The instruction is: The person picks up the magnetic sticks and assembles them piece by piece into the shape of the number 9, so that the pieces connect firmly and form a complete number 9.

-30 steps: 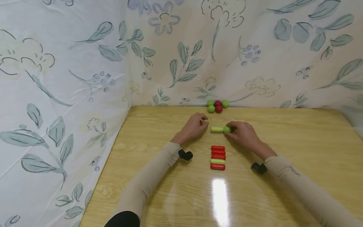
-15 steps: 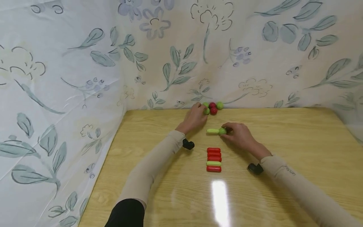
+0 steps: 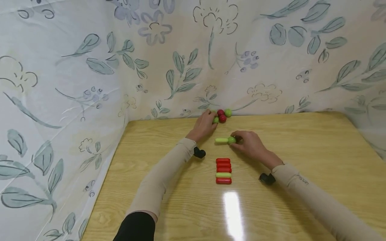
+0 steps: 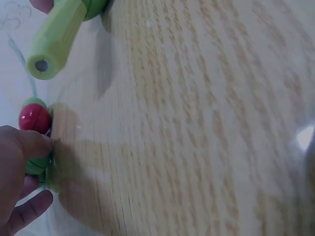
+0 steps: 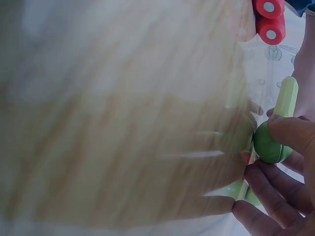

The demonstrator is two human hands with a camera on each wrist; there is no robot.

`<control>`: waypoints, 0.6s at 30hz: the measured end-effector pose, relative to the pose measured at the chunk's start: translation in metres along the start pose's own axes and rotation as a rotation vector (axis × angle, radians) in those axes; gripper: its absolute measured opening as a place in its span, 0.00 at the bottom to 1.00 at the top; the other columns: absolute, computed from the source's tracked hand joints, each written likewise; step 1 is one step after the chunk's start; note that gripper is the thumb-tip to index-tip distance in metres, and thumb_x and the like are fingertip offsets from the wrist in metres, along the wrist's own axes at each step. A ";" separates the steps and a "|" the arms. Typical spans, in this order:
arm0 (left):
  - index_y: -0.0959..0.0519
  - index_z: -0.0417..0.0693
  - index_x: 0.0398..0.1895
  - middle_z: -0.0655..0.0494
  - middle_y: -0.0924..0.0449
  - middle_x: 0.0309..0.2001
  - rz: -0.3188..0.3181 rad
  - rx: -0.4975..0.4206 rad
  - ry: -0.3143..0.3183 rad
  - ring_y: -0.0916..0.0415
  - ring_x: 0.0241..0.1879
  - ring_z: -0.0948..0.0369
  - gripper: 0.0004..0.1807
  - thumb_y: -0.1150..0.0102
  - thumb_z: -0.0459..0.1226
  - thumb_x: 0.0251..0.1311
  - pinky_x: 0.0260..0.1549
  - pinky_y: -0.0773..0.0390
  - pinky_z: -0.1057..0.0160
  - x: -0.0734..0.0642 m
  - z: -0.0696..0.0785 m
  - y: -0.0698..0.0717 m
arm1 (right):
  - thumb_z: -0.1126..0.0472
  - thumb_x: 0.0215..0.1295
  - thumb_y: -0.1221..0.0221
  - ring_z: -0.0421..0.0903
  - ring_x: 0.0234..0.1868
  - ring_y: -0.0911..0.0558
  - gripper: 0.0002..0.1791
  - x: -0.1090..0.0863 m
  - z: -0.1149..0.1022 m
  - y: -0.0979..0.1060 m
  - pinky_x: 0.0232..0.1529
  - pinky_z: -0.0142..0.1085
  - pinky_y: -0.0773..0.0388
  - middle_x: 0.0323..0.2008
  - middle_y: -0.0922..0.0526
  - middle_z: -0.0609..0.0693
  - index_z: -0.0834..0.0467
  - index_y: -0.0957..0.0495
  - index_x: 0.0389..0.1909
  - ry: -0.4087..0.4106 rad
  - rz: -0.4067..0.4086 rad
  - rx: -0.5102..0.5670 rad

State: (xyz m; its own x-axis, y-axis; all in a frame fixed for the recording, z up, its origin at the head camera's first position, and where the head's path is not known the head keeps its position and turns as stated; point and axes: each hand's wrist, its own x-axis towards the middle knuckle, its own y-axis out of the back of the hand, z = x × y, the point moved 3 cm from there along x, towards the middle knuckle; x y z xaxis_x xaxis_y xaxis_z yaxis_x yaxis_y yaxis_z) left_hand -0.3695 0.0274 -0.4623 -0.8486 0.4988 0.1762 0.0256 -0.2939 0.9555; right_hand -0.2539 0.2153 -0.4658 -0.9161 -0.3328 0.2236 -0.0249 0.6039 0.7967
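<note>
In the head view my right hand pinches a green ball between thumb and fingers. A light green ribbed stick meets this ball end to end and points left. The right wrist view shows the thumb pressed on the same ball, with the stick beyond it. At the table's back edge my left hand has its thumb and fingers around another green ball, partly hidden by them. Close by sit red balls and a further green ball.
Several red sticks and one light green stick lie in a column on the wooden table, nearer my body. A floral cloth hangs behind the table and along its left side.
My left hand has moved from beside the green stick to the back edge and taken hold of a green ball in the cluster. My right hand keeps its pinch. The head view has shifted slightly.
</note>
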 end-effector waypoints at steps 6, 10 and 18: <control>0.23 0.47 0.57 0.53 0.29 0.46 0.008 -0.087 0.010 0.30 0.41 0.61 0.18 0.37 0.41 0.66 0.41 0.26 0.65 -0.008 0.000 0.006 | 0.60 0.60 0.29 0.51 0.41 0.14 0.20 0.001 -0.002 0.003 0.47 0.49 0.20 0.41 0.13 0.55 0.64 0.18 0.51 -0.003 -0.009 -0.008; 0.23 0.47 0.58 0.53 0.29 0.47 -0.005 -0.135 0.025 0.29 0.43 0.60 0.19 0.36 0.41 0.65 0.43 0.26 0.65 -0.017 0.001 0.011 | 0.60 0.60 0.29 0.51 0.41 0.14 0.20 0.001 -0.001 0.003 0.47 0.50 0.20 0.41 0.13 0.56 0.64 0.19 0.51 -0.007 -0.016 -0.006; 0.27 0.46 0.59 0.51 0.29 0.56 -0.037 -0.248 0.060 0.29 0.52 0.59 0.21 0.36 0.39 0.64 0.53 0.27 0.63 -0.043 0.002 0.016 | 0.60 0.60 0.29 0.51 0.41 0.15 0.19 0.001 0.000 0.001 0.47 0.51 0.21 0.40 0.13 0.55 0.63 0.18 0.50 0.011 -0.014 -0.014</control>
State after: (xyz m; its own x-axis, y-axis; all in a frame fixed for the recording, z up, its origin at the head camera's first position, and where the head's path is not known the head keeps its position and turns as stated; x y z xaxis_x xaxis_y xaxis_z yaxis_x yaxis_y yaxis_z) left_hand -0.3310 0.0030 -0.4543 -0.8764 0.4662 0.1206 -0.1305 -0.4711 0.8724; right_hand -0.2552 0.2154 -0.4642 -0.9111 -0.3495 0.2185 -0.0323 0.5891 0.8074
